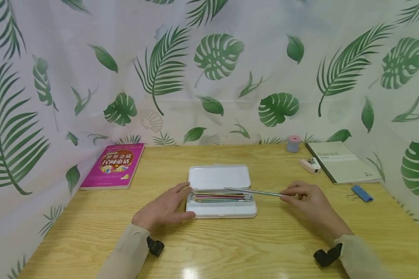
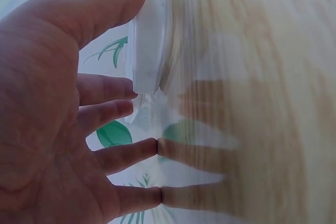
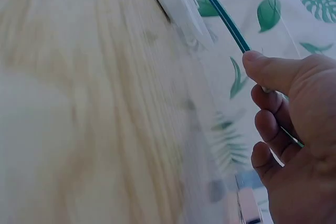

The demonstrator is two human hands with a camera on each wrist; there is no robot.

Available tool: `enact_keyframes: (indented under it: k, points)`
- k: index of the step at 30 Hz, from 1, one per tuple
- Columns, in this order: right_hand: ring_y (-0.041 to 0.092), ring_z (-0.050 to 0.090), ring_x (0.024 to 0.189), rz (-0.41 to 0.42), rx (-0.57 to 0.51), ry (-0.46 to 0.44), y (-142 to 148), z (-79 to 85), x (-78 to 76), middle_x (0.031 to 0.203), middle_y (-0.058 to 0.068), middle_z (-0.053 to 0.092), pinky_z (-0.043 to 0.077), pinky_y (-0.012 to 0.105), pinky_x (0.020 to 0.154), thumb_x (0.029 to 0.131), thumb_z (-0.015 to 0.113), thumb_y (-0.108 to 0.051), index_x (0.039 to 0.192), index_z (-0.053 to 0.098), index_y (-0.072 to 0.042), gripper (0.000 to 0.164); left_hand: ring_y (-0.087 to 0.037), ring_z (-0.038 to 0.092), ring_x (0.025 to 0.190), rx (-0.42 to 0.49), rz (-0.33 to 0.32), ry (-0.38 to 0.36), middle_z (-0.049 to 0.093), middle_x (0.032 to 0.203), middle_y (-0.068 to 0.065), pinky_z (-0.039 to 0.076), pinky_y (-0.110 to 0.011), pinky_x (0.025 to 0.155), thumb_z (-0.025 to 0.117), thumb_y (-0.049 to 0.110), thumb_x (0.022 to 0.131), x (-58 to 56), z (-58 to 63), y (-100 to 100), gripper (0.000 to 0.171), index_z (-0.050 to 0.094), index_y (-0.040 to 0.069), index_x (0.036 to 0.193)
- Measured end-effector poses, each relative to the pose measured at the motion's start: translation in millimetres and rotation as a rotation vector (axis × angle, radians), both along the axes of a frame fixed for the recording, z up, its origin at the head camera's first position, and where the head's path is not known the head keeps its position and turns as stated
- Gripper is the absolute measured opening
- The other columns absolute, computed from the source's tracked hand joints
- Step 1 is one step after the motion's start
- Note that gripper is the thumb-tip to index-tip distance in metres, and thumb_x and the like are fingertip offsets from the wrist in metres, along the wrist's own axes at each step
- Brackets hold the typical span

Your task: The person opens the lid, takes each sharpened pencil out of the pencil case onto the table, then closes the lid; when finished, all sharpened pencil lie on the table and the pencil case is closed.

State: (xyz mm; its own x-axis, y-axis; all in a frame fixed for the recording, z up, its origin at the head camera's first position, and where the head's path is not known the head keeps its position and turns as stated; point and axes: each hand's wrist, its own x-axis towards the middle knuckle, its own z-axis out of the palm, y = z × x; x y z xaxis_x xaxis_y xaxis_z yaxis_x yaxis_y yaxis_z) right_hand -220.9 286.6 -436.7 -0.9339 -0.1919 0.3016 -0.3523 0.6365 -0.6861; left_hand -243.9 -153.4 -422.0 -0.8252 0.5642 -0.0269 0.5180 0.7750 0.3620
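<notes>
A white pencil case (image 1: 218, 211) lies on the table with its lid (image 1: 219, 176) tipped back. Several coloured pencils (image 1: 220, 197) lie side by side in its long compartment. My left hand (image 1: 164, 206) is at the case's left end, thumb against the front corner and fingers spread, straight, along the end and down to the tabletop. To the right, my right hand (image 1: 309, 199) pinches a pencil (image 1: 258, 192) near one end between thumb and fingers. That pencil looks green in the right wrist view; its pointed end extends left over the case, and its other end is partly hidden by the fingers.
A magenta book (image 1: 113, 166) lies at the back left. On the right are a notebook (image 1: 343, 161), a blue binder clip (image 1: 362, 193), a small pink-and-white stapler-like item (image 1: 310, 165) and a pink-topped round container (image 1: 293, 143). A leaf-patterned curtain (image 1: 230, 116) surrounds the wooden table.
</notes>
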Motion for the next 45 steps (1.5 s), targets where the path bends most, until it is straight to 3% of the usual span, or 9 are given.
enact_keyframes:
  k: [4,8,13,18,24,26,33,40,45]
  points:
    - [0.016,0.047,0.069,-0.052,0.015,0.026,27.6,0.2,6.5,0.1,0.001,0.066,0.04,0.027,0.055,0.092,0.073,-0.025,0.099,0.079,-0.019,0.011,-0.032,0.035,0.143,0.011,-0.017,0.008,0.028,0.161,-0.012,0.035,-0.048,0.114,0.068,0.052,0.09,-0.4,0.2,-0.1,0.083,0.038,0.006,0.153]
    - [0.011,0.054,0.072,-0.129,0.048,0.025,60.3,-0.3,13.4,0.103,0.003,0.069,0.045,0.022,0.056,0.093,0.072,-0.026,0.101,0.079,-0.016,0.015,-0.032,0.035,0.143,0.015,-0.024,0.011,0.028,0.16,-0.012,0.034,-0.048,0.115,0.067,0.052,0.09,-0.9,-0.4,-0.5,0.083,0.038,0.006,0.153]
    - [-0.004,0.055,0.084,-0.287,0.058,-0.109,97.6,-2.3,18.6,0.106,-0.004,0.072,0.049,0.018,0.064,0.092,0.07,-0.042,0.11,0.078,-0.012,0.037,-0.031,0.034,0.143,0.007,-0.018,0.012,0.028,0.161,-0.01,0.034,-0.046,0.115,0.067,0.054,0.09,-2.0,-2.4,-1.8,0.083,0.037,0.009,0.154]
    - [-0.012,0.05,0.085,-0.356,0.1,-0.166,113.4,-5.7,18.2,0.108,0.005,0.073,0.047,0.019,0.073,0.089,0.071,-0.049,0.113,0.077,-0.008,0.047,-0.031,0.034,0.143,0.014,-0.009,-0.006,0.027,0.161,-0.01,0.034,-0.047,0.115,0.068,0.053,0.09,-1.9,-3.2,-2.3,0.084,0.037,0.008,0.154]
    - [0.031,0.062,0.1,-0.338,0.199,-0.136,115.3,-10.4,14.2,0.111,0.02,0.071,0.05,0.051,0.081,0.092,0.071,-0.044,0.108,0.077,-0.005,0.043,-0.031,0.034,0.144,0.01,-0.005,-0.004,0.027,0.161,-0.009,0.033,-0.047,0.115,0.067,0.053,0.09,-0.1,-3.0,-3.0,0.083,0.037,0.009,0.154]
    - [0.039,0.062,0.1,-0.325,0.232,-0.131,116.0,-12.2,13.2,0.109,0.021,0.071,0.051,0.054,0.08,0.092,0.071,-0.041,0.107,0.077,-0.005,0.04,-0.031,0.034,0.143,0.011,-0.011,0.002,0.027,0.161,-0.01,0.033,-0.047,0.115,0.067,0.053,0.091,-0.2,-3.0,-3.1,0.083,0.037,0.008,0.154]
    - [0.034,0.064,0.094,-0.298,0.263,-0.135,116.7,-11.0,11.0,0.106,0.019,0.072,0.054,0.05,0.077,0.092,0.071,-0.039,0.106,0.077,-0.005,0.037,-0.031,0.033,0.144,0.006,-0.004,0.007,0.027,0.161,-0.01,0.033,-0.046,0.116,0.067,0.053,0.091,-0.8,-1.1,-2.2,0.083,0.037,0.008,0.154]
    - [0.029,0.064,0.094,-0.284,0.261,-0.141,116.5,-7.9,10.9,0.107,0.018,0.072,0.052,0.027,0.07,0.091,0.073,-0.038,0.108,0.077,-0.005,0.037,-0.032,0.033,0.144,0.011,-0.013,0.004,0.027,0.161,-0.011,0.033,-0.047,0.116,0.067,0.052,0.091,-1.8,-0.5,-2.2,0.084,0.036,0.006,0.154]
    - [0.032,0.064,0.096,-0.276,0.258,-0.181,118.3,-8.7,12.6,0.109,0.019,0.07,0.055,0.041,0.076,0.092,0.071,-0.042,0.111,0.075,-0.003,0.043,-0.032,0.033,0.144,0.015,-0.017,-0.006,0.027,0.161,-0.011,0.033,-0.048,0.116,0.067,0.052,0.091,-1.8,-1.2,-2.0,0.083,0.036,0.007,0.154]
